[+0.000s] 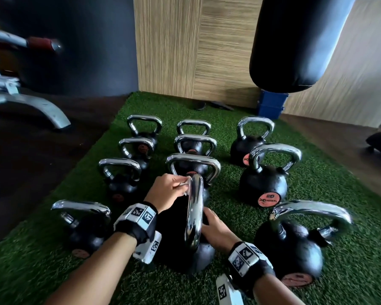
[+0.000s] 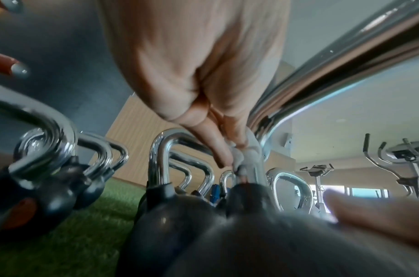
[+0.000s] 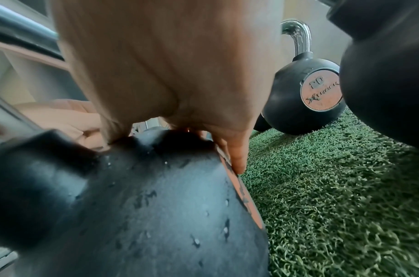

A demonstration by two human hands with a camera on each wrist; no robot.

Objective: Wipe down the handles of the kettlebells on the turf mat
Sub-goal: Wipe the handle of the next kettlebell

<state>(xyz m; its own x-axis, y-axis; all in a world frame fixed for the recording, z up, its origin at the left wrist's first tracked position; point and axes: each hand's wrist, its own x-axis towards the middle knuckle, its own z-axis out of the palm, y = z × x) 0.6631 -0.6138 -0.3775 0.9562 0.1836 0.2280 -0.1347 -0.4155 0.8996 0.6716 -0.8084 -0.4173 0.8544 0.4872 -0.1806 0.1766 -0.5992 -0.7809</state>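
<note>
The near kettlebell point(image 1: 185, 249) sits at the front middle of the turf point(image 1: 350, 249), its black body largely hidden behind both wrists and blurred in the left wrist view. Its handle point(image 1: 194, 212) runs lengthwise away from the person — seen edge-on, long axis pointing toward the back rows. The left hand point(image 1: 169, 190) pinches a small pale cloth point(image 2: 245, 159) against the handle's far end, fingers point(image 2: 218, 148) pressed together. The right hand point(image 1: 216, 227) rests on the body, fingers point(image 3: 234, 155) straight along its orange disc; the fingertips are partly hidden.
</note>
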